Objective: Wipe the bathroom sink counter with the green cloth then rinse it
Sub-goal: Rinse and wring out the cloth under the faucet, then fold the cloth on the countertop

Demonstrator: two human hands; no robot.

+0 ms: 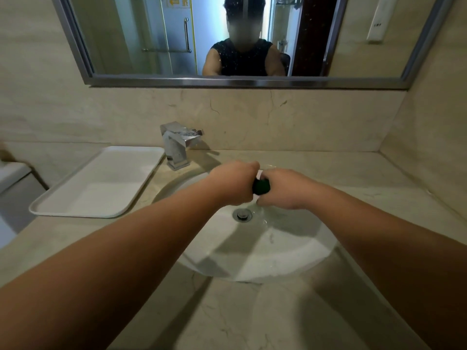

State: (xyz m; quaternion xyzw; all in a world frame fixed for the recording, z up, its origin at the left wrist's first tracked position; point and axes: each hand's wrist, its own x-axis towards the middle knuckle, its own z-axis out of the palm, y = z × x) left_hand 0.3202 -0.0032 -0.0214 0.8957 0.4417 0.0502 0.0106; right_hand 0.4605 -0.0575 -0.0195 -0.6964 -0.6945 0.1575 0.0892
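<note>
Cloth (pixel 261 186) bunched over sink basin (pixel 290 258), left hand (pixel 233 184) and right hand (pixel 284 189) both clenched on it, looks like wringing. Basin wet, faucet (pixel 178 145) not visibly running. Surface (pixel 240 317) wipe probably done, rinse near finish imo.

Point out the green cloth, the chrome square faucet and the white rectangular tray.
Green cloth (pixel 261 186), head view: the bunched middle showing between both fists.
Chrome square faucet (pixel 177 150), head view: its upright body.
White rectangular tray (pixel 101 183), head view: its flat bare bottom.
</note>
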